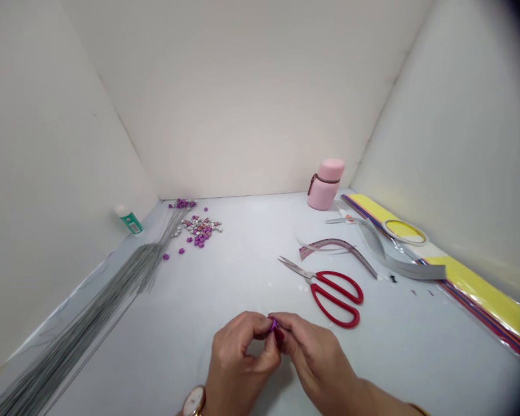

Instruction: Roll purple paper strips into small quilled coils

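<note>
Close to the front of the table, my left hand [245, 352] and my right hand [309, 352] meet fingertip to fingertip. Between them they pinch a small purple paper star [274, 325], partly covered by the fingers. Just beyond my right hand lie scissors [335, 293] with red handles, blades slightly apart and pointing away to the left. Farther off on the left is a loose pile of small stars [202, 230] in purple, silver and pinkish tones. A few single purple stars [181, 251] lie nearer.
A long bundle of thin grey wires [125, 283] runs along the left, purple stars [182, 203] at its far end. A glue stick [130, 219] stands there. On the right are a pink flask [326, 185], paper strips [416, 270], a tape roll [405, 231] and yellow packaged paper [476, 283].
</note>
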{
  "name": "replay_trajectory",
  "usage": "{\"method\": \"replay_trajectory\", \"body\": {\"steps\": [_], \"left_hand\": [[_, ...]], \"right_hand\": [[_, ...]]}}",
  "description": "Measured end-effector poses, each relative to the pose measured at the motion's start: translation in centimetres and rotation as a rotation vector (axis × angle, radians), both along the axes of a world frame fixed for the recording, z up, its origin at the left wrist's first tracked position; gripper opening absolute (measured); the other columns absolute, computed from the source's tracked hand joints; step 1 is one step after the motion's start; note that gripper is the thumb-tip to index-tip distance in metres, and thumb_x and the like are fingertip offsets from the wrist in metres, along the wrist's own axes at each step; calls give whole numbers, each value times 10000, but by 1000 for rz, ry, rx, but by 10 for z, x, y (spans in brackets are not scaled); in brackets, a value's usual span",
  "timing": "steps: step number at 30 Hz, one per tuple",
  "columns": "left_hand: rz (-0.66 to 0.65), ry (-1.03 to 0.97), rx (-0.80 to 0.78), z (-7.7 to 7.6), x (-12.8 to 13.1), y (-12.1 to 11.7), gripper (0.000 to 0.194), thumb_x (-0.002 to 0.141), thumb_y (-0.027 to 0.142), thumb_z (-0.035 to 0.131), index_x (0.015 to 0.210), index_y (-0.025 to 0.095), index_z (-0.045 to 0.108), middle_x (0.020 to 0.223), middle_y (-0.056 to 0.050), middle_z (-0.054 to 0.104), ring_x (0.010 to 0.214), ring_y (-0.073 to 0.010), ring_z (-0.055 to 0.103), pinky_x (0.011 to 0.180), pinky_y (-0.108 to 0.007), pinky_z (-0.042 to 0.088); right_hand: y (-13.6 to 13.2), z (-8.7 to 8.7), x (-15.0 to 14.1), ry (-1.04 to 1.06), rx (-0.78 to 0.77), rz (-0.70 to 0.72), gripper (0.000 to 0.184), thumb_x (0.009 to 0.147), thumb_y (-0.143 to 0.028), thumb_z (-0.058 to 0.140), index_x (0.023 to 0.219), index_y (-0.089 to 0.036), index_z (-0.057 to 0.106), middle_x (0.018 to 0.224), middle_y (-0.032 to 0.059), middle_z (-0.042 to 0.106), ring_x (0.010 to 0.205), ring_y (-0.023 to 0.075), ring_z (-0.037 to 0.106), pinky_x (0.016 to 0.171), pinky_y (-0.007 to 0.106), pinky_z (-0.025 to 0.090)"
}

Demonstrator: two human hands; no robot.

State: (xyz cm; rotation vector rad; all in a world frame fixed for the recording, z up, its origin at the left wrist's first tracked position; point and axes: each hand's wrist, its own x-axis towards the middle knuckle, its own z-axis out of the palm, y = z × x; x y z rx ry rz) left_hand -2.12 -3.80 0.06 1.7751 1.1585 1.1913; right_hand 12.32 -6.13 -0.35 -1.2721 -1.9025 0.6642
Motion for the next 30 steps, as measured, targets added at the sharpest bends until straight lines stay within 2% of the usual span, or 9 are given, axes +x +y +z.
{"method": "replay_trajectory", "body": {"steps": [3,7,10,14,21,25,30], "left_hand": [[-67,-77,-131,2,-1,2,73,689,143,601,671,169,667,646,-58,661,571,-170,614,575,-245,493],[-158,-302,-387,7,-3,5,74,719,213,610,723,154,656,653,-53,662,595,-168,614,577,-244,500],[-201,-353,-446,6,-2,7,104,735,227,607,763,146,667,694,-55,666,654,-168,616,620,-240,501],[-198,-305,-374,1,-4,7,128,763,212,578,839,155,663,765,-62,671,717,-175,627,667,-251,505],[-244,-87,-51,-1,-9,5,177,805,144,505,918,164,640,783,-66,655,710,-159,621,638,-244,500],[-242,-27,9,0,-9,7,187,799,107,507,928,162,631,769,-59,660,692,-144,623,616,-213,497],[-258,8,65,-1,-9,8,192,797,83,496,914,158,627,769,-60,662,702,-143,624,644,-219,503]], "right_hand": [[2,3,0,105,-117,12,241,882,-216,332,1012,-167,529,744,45,623,673,149,599,639,250,483],[5,7,3,292,-258,21,263,889,-271,371,1056,-169,546,740,29,628,659,132,593,619,232,488],[7,10,5,359,-325,22,240,869,-280,421,944,-160,614,686,21,620,622,128,587,597,229,485],[9,11,5,449,-390,-4,225,841,-300,471,876,-150,634,663,23,624,603,128,584,581,229,479],[9,8,6,520,-427,-30,188,822,-286,504,786,-146,625,655,23,615,595,121,574,573,220,464],[11,9,7,512,-443,-16,199,818,-308,511,800,-145,624,643,25,615,602,122,565,575,223,449],[12,12,5,650,-568,-40,212,800,-337,538,810,-138,612,635,13,604,582,104,545,558,208,437]]}}
